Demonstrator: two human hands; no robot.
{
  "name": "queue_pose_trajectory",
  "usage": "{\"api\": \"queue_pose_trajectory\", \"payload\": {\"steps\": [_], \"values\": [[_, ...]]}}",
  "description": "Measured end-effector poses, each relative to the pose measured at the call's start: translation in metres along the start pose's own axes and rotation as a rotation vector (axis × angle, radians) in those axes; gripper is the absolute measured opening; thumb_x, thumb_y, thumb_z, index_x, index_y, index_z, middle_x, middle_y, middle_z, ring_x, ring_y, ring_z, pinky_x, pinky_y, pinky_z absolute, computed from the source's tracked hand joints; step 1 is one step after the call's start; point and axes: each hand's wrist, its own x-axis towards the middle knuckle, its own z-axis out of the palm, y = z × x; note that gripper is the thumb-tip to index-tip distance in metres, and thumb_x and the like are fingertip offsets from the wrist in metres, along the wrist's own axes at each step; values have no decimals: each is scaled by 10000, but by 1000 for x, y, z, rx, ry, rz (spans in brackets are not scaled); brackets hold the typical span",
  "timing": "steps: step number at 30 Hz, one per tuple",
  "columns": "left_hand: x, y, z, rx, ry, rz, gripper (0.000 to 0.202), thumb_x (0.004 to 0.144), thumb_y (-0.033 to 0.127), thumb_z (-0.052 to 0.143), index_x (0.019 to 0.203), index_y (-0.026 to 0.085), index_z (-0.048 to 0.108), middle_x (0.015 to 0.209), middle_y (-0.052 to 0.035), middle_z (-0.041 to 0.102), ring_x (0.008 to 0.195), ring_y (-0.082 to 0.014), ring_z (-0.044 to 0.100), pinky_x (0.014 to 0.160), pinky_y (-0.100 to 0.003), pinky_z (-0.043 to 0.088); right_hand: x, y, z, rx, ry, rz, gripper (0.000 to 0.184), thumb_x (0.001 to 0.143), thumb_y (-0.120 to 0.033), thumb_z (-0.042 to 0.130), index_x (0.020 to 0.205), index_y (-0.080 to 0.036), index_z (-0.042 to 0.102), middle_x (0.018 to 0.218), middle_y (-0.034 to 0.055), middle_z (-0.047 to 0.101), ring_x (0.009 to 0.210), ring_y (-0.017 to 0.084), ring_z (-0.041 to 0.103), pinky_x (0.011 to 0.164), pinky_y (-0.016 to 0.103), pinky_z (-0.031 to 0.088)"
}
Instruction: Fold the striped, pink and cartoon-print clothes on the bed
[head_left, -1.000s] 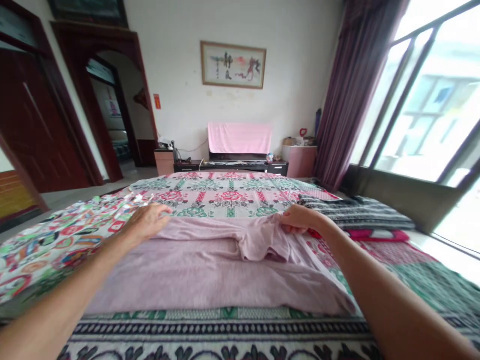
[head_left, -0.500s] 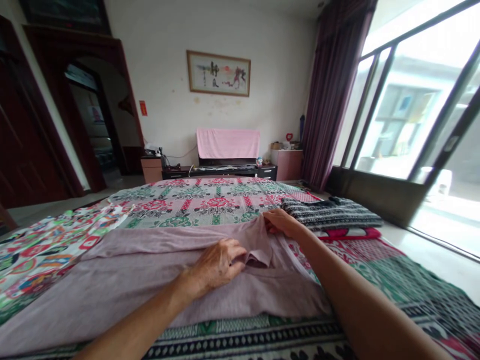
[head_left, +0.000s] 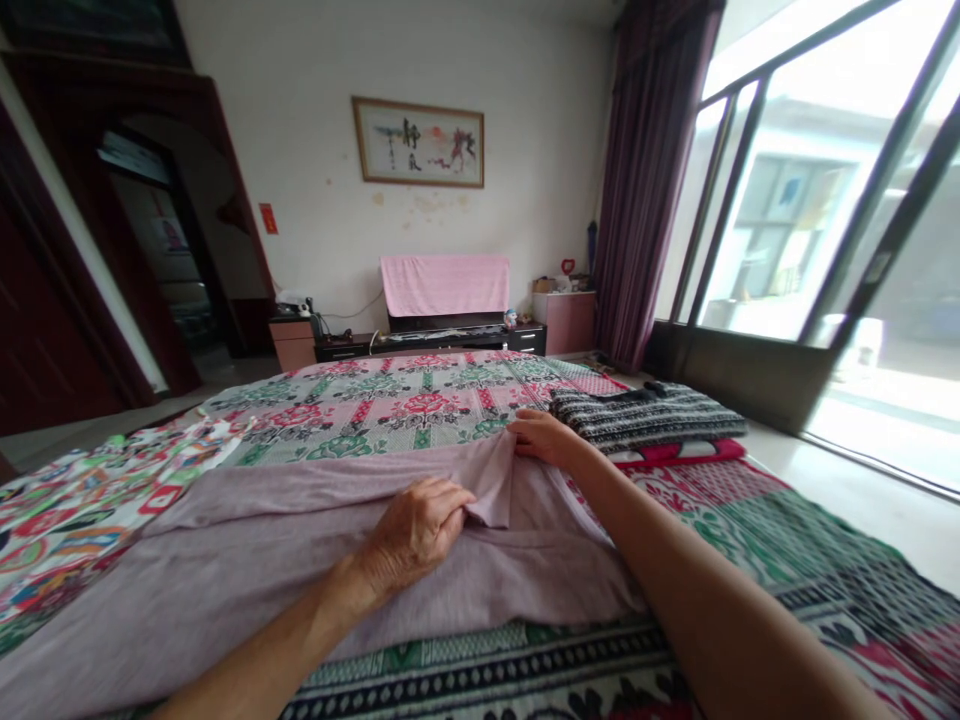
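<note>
Head view: left hand (head_left: 416,530), right hand (head_left: 544,438) pinch soft, creased mauve garment (head_left: 262,560)

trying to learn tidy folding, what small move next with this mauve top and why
Probably lay the sleeve flat on the mauve top and smooth it: the left hand pinches its cuff, the right hand rests at its shoulder end, and it sits rumpled.

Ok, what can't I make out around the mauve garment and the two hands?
Head view: mauve garment runs off the left frame edge.
Left hand: its fingers hide the thumb, so the grip on the sleeve fold is unclear.
Right hand: pinching or pressing, too small to tell.
Red cloth: mostly covered by the striped folded garment.
</note>
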Motion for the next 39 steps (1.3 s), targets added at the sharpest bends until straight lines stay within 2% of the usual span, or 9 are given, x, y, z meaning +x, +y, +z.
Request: {"api": "queue_pose_trajectory", "payload": {"steps": [4,10,13,16,21,25,29,34,39], "values": [[0,-1,0,-50,-25,-51,269,836,133,444,977,184,668,887,-36,705,835,-158,639,808,-276,496,-1,4,5,-70,30,-19,483,693,-91,614,1144,-166,460,769,-6,589,647,108,596,582,228,526],[-3,-2,-3,-122,-50,-71,237,847,161,470,966,173,674,863,-36,705,806,-147,642,810,-263,488,4,6,2,-282,128,-93,417,684,-122,622,1095,-138,555,840,45,637,747,168,631,690,278,520],[-5,2,-2,-128,-74,-41,207,843,173,498,951,185,674,894,-25,706,835,-147,638,872,-288,466,6,7,-4,-659,256,-305,479,664,-93,610,1139,-141,575,1059,119,620,970,229,602,838,298,464],[-4,3,-7,-147,-67,-53,195,821,188,532,957,178,672,900,-27,707,848,-148,639,840,-267,477,6,6,-8,-1121,283,-477,498,675,-93,563,1171,-126,584,1147,169,587,1035,253,578,859,298,435],[-1,-24,-24,-70,59,-227,220,834,202,488,936,178,682,898,-38,705,830,-141,644,776,-238,482,1,-7,-5,-1206,146,-622,312,700,-151,537,968,-153,697,961,92,685,892,199,619,780,248,432],[-9,-55,-32,73,-40,-351,217,773,174,531,917,189,693,932,-37,699,847,-162,641,781,-260,473,-3,-13,5,-1133,-39,-759,236,699,-154,530,826,-169,728,798,35,712,729,148,626,671,209,418],[-18,-64,-28,151,-222,-295,189,737,185,573,879,207,696,947,-33,684,902,-183,617,797,-270,465,-7,-5,14,-1138,-176,-767,220,684,-135,520,749,-165,728,716,21,705,667,136,616,621,200,402],[-18,-61,-24,269,-151,-317,261,817,135,449,902,206,685,919,-39,666,911,-164,591,826,-269,445,-5,7,13,-1147,-249,-719,224,690,-142,519,775,-157,726,722,21,706,655,129,607,614,201,405],[-19,-62,-30,222,-290,-207,277,807,123,447,896,211,694,855,-37,646,843,-162,581,800,-269,445,-4,-5,2,-1098,-390,-616,230,654,-141,546,809,-155,714,739,4,698,670,120,598,621,199,414]]}}
